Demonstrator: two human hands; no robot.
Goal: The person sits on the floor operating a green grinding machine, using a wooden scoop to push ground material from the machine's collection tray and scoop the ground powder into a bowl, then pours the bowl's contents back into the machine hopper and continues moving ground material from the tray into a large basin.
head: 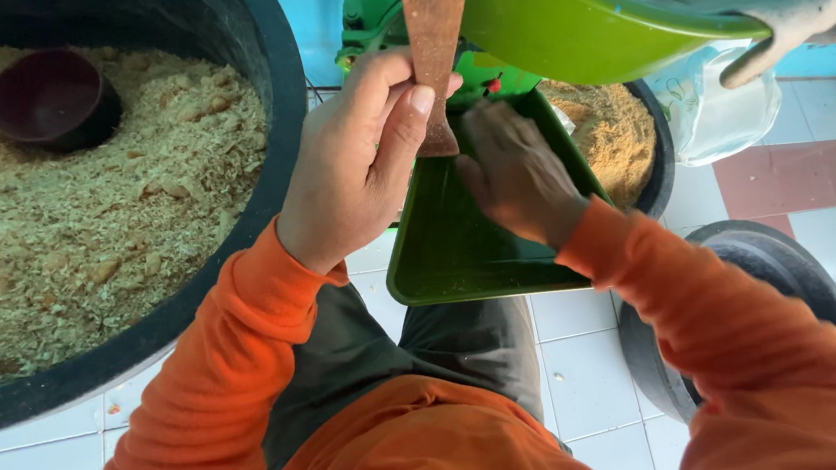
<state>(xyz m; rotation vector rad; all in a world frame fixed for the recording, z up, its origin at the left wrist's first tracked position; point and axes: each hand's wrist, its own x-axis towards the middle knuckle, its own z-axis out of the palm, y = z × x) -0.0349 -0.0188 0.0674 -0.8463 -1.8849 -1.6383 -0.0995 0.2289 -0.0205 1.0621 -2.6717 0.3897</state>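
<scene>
Head view: left hand [358, 165] grips wooden stick [434, 45], upright, long axis vertical.

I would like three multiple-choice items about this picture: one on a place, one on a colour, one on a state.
1. Where is the dark bowl?
A. in the big tub, on the shavings
B. on the tiles
C. in the green tray

2. What colour are the sleeves?
A. blue
B. orange
C. white

3. What is the left hand doing?
A. resting open on the floor
B. gripping the wooden paddle
C. holding the bowl

Answers:
1 A, it sits on the shavings inside the tub.
2 B, both arms are orange.
3 B, thumb and fingers close on the paddle above the tray, with the right hand beside it.
</scene>
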